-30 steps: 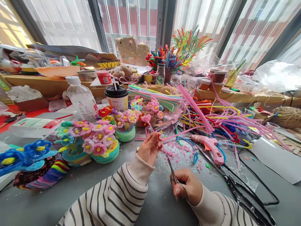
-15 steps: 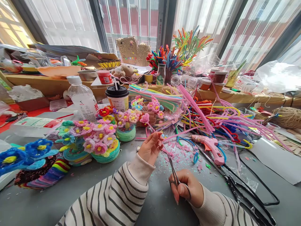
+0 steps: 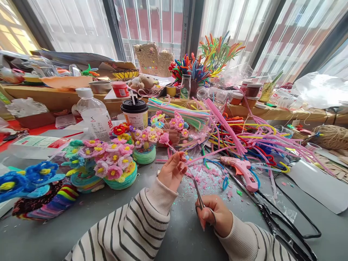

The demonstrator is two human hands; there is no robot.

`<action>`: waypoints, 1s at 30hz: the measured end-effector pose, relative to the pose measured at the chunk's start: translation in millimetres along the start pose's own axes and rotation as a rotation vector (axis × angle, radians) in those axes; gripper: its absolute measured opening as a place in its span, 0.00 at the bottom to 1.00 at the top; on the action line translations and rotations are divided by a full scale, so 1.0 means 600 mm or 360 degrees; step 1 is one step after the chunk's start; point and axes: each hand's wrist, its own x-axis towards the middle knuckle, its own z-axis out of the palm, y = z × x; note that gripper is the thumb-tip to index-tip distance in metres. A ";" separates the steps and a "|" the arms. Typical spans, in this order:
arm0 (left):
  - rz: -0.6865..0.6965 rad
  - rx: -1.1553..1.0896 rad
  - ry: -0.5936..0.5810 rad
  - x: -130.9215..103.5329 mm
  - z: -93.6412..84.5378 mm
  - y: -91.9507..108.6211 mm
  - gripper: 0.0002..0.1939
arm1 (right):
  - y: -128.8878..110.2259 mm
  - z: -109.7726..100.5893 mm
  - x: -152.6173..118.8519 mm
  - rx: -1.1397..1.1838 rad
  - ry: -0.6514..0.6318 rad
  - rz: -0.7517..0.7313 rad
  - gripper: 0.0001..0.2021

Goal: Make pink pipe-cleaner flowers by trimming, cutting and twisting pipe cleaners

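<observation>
My left hand [image 3: 172, 171] is raised near the middle of the view, its fingertips pinched on a thin pink stem. A fluffy pink piece [image 3: 164, 138] shows just above those fingers, seemingly at the stem's end. Below and to the right, my right hand [image 3: 216, 213] has its fingers in the handles of small metal scissors [image 3: 199, 194]. The scissor blades point up towards my left hand, and they look closed. Pink fuzz clippings [image 3: 208, 175] and glitter lie on the grey table [image 3: 187, 232] beyond the scissors.
Fuzzy-wire flower pots [image 3: 119, 177] stand to the left, with a plastic bottle [image 3: 95, 117] and a lidded cup [image 3: 135, 114] behind. A pink glue gun [image 3: 244, 172], black-handled tools [image 3: 282, 223] and loose pipe cleaners [image 3: 228, 127] are on the right.
The scissors have dropped slightly away from my left hand, and their blades have come together. My left hand has barely shifted, still pinching the pink stem.
</observation>
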 end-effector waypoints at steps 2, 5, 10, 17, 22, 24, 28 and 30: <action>0.0000 0.0020 -0.0011 -0.001 0.001 0.000 0.08 | -0.001 0.002 0.000 0.0066 -0.0043 -0.0019 0.27; 0.0006 0.0052 -0.0028 -0.004 0.003 -0.001 0.09 | -0.003 0.003 -0.002 0.0111 -0.0077 -0.0022 0.27; 0.0002 0.0077 -0.0022 -0.004 0.003 -0.002 0.09 | 0.000 0.002 0.000 0.0018 0.0050 0.0026 0.26; -0.0052 0.0194 -0.0031 -0.006 0.003 -0.003 0.10 | 0.002 -0.001 0.002 0.0003 0.0178 -0.0042 0.28; -0.0176 0.0363 -0.0084 -0.010 0.009 -0.006 0.10 | 0.001 -0.004 0.001 -0.0052 0.0247 -0.0090 0.29; -0.0229 0.0430 -0.0126 -0.010 0.011 -0.008 0.10 | 0.003 -0.005 0.001 -0.0110 0.0287 -0.0103 0.29; -0.0255 0.0592 -0.0194 -0.010 0.012 -0.010 0.11 | 0.001 -0.006 0.000 -0.0182 0.0347 -0.0131 0.28; -0.0244 0.0670 -0.0195 -0.011 0.013 -0.011 0.12 | -0.003 -0.006 0.001 -0.0174 0.0343 -0.0149 0.29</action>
